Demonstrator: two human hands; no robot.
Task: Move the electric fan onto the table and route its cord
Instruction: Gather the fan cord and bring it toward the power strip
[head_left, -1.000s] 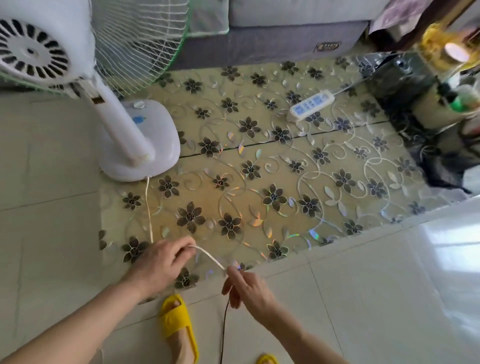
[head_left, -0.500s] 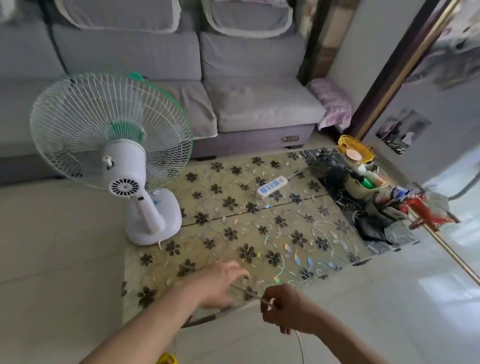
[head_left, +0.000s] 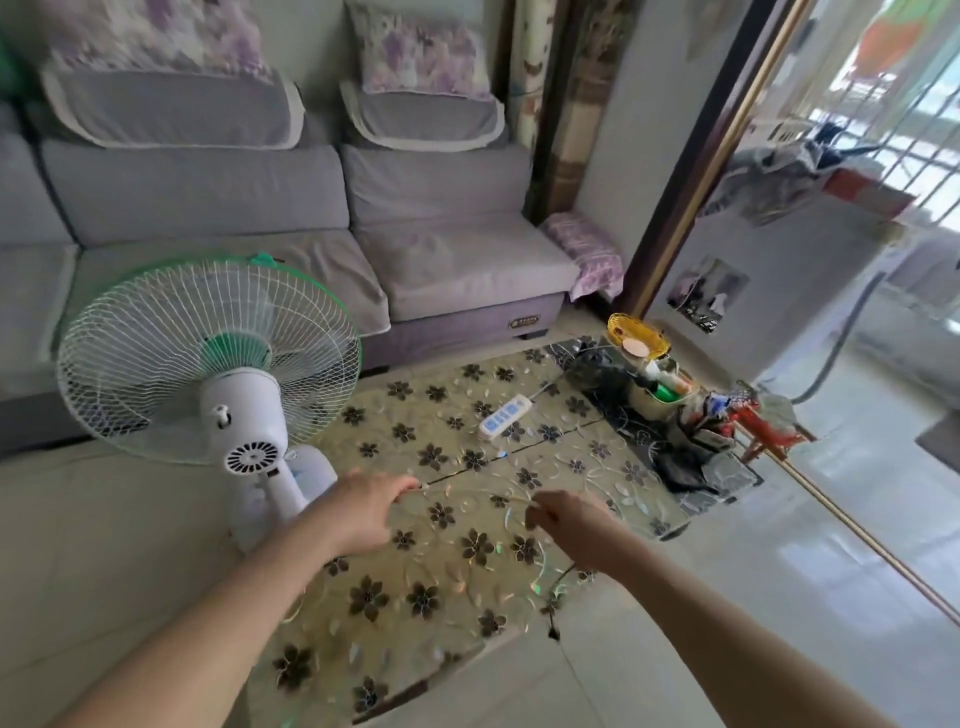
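The white electric fan (head_left: 208, 364) with a green-rimmed grille stands upright at the left end of the low table (head_left: 405, 603), which has a flowered cover. Its thin white cord (head_left: 467, 493) is stretched over the table between my hands. My left hand (head_left: 363, 512) pinches the cord just right of the fan's base. My right hand (head_left: 569, 522) grips the cord further right, and a dark end of it (head_left: 553, 610) hangs down below that wrist. A white power strip (head_left: 505, 417) lies on the table beyond my hands.
A grey sofa (head_left: 291, 208) stands behind the table. The table's right end carries a yellow basket (head_left: 639, 332), a tub of bottles (head_left: 660, 395) and dark clutter. A long wooden pole (head_left: 857, 540) slants across the tiled floor at the right.
The view has lifted from the table top to the room. Both hands have risen and moved apart along the cord, drawing it taut above the table.
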